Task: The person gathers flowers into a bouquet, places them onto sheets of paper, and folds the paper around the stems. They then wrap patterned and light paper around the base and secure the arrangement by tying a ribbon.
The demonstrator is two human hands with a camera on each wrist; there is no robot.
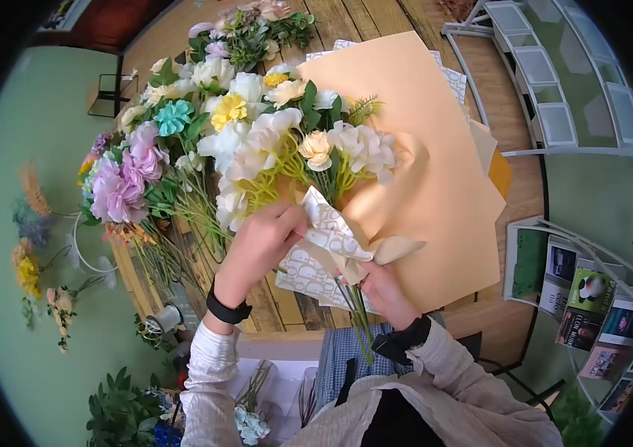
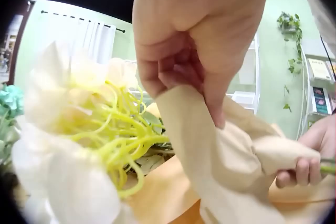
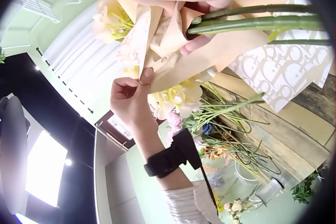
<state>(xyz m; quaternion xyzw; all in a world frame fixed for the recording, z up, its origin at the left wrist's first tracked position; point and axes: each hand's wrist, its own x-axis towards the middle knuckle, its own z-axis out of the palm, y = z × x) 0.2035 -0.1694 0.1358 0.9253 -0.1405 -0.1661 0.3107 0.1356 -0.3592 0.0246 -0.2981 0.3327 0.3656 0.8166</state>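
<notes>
My left hand point(image 1: 260, 237) pinches the upper edge of a sheet of wrapping paper point(image 1: 324, 232), tan on one face and white-patterned on the other. The left wrist view shows the paper's edge point(image 2: 184, 111) caught between thumb and fingers. Lower down, my right hand point(image 1: 383, 289) grips the gathered paper around the bouquet's green stems point(image 1: 361, 328). These stems point(image 3: 257, 23) stick out past the right hand in the right wrist view. Above the paper spread the bouquet's white flowers point(image 1: 361, 145) and a peach rose point(image 1: 316, 151).
A large peach paper sheet point(image 1: 450, 223) lies on the wooden table point(image 1: 279, 305), over patterned sheets point(image 1: 305, 279). Many artificial flowers, including pink peonies point(image 1: 119, 190) and a turquoise bloom point(image 1: 173, 118), crowd the table's left side. A magazine rack point(image 1: 584, 313) stands at the right.
</notes>
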